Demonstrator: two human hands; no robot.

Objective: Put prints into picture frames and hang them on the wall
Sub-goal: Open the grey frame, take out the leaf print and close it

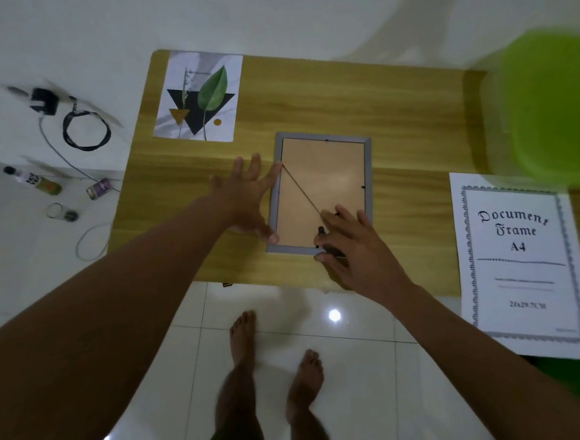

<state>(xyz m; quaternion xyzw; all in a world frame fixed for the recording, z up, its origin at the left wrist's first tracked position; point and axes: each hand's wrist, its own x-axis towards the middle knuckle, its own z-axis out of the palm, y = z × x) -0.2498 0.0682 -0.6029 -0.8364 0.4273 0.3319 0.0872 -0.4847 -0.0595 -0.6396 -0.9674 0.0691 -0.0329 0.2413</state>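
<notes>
The picture frame (330, 175) lay face down near the middle of the desk (394, 109), its tan backing board up and a thin hanging cord (300, 190) slack across it. The left hand (249, 195) rested flat on the frame's left rim, fingers spread. The right hand (355, 246) covered the near right corner, fingers loosely fanned by a small black tab (321, 231); whether it pinched the tab I could not tell. The frame looked light and stiff, likely glazed, so fragile and apt to slide on the smooth desk. It seemed best held by the grey rim on two sides, not by the cord. The leaf print (201, 95), thin and easily creased, lay flat at the desk's far left.
</notes>
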